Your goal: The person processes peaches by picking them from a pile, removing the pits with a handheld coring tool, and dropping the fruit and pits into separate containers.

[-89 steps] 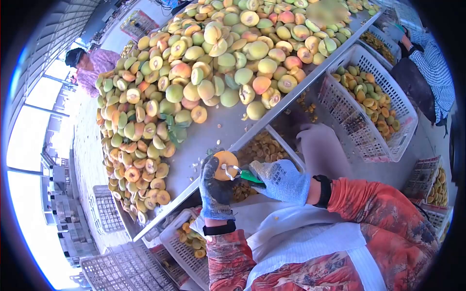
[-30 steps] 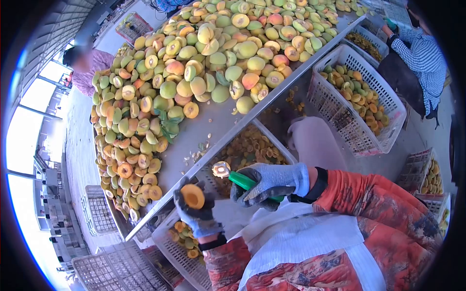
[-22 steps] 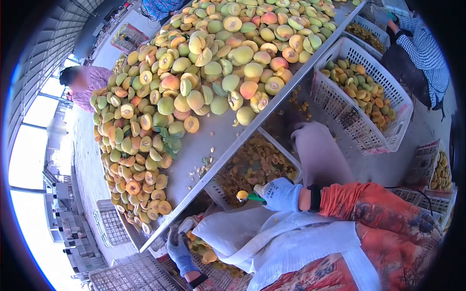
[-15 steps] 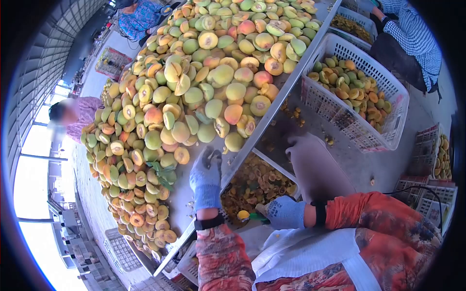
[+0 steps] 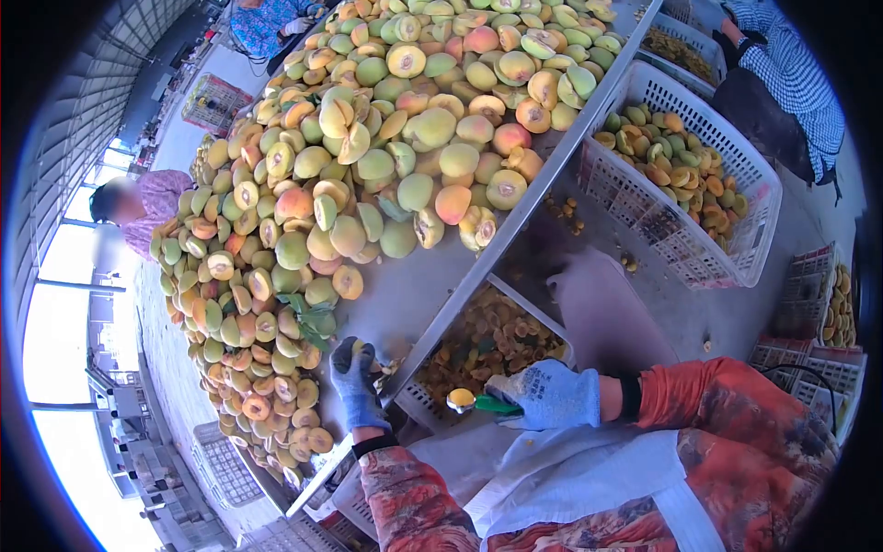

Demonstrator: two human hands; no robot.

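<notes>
My left hand (image 5: 357, 382), in a blue glove with dark fingers, is curled beside the metal edge of the table. A bit of a yellow-green peach (image 5: 358, 347) shows between its fingers; the rest is hidden. My right hand (image 5: 552, 396), in a blue glove, is closed around the green handle of a spoon-like pitting tool (image 5: 492, 403). The tool's round, yellowish tip points left, over the near side of a crate of brown-orange scraps (image 5: 483, 336). A large heap of peaches (image 5: 368, 166), many cut in half, covers much of the table.
A metal rim (image 5: 543, 193) runs diagonally along the table. Beyond it stands a white crate (image 5: 750, 179) of peach halves. More crates (image 5: 814, 294) are at the right. One co-worker (image 5: 782, 87) sits upper right; others (image 5: 267, 28) are across the heap. Green leaves (image 5: 313, 317) lie among the fruit.
My left hand has drawn back toward me and left, away from the heap's near edge, where one yellow-green peach is gone. The right hand with the tool has shifted slightly.
</notes>
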